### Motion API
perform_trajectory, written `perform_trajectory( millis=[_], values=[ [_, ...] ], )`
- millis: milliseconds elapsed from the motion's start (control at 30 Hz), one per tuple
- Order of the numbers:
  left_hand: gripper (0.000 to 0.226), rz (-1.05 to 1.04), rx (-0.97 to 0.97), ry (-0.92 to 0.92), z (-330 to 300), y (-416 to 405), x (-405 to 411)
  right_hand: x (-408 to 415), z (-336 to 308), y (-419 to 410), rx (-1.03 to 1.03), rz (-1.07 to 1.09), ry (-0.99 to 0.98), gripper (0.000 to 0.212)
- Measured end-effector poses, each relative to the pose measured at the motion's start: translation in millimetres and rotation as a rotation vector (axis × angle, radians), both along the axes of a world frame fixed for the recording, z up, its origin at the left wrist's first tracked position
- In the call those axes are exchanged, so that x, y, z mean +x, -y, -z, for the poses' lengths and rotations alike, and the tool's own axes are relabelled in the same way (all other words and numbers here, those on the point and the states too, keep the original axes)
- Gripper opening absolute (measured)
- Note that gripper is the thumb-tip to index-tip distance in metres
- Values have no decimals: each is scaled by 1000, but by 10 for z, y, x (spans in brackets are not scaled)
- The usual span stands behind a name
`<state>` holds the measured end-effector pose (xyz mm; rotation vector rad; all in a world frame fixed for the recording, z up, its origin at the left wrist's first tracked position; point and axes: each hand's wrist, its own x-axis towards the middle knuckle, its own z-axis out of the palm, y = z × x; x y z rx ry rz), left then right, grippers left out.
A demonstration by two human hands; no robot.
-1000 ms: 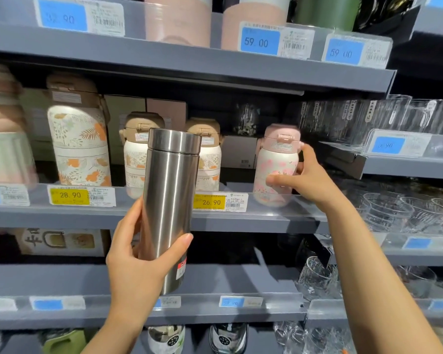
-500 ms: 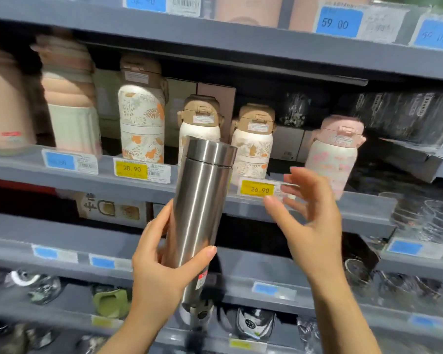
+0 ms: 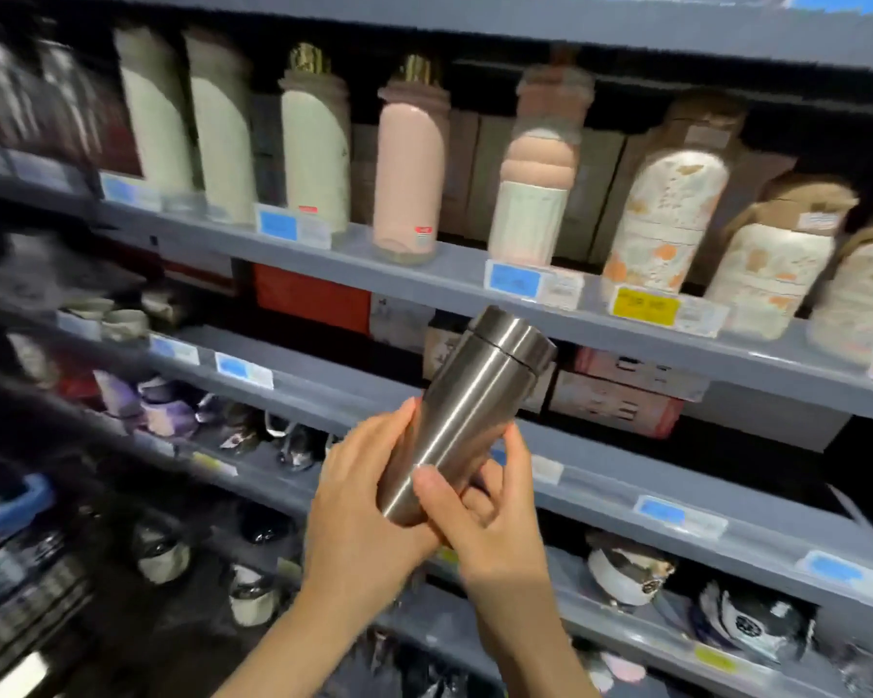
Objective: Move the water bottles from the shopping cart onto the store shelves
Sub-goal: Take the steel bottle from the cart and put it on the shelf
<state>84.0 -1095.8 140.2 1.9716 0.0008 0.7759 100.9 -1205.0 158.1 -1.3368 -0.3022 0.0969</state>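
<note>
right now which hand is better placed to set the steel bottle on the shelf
Probably the left hand: it wraps the lower body of the stainless steel bottle and carries it, tilted. The right hand only pinches near the base with thumb and fingertips. The grey shelf lies up and ahead.

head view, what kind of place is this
Most likely a housewares aisle in a shop: grey shelves lined with bottles, price labels clipped along their edges, and both hands holding a steel bottle.
</note>
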Motion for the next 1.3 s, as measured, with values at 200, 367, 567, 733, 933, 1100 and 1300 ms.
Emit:
perform_trajectory(
  millis=[200, 367, 567, 733, 933, 1100, 1300],
  values=[
    [90, 84, -37, -155, 205, -1175, -605, -289, 328, -1289, 42, -7, -124, 83],
    [97, 90, -231, -189, 412, -1893, -947, -381, 435, -1939, -7, -52, -84, 49],
    [73, 145, -493, -180, 436, -2540, -1017, -215, 493, -2491, -43, -157, -160, 52],
    [50, -2, -583, -140, 579, -3146, -781, 88, 618, -2984, 10, -109, -206, 60],
    [15, -147, -587, -144, 748, -3892, -209, 682, 645, -3453, 29, 3, -183, 69],
    [21, -175, -457, -186, 843, -4393, 300, 1045, 628, -3654, 15, 113, -145, 81],
    [32, -155, -21, -246, 903, -4793, 1227, 1289, 320, -3670, -61, 310, -87, 48]
  ],
)
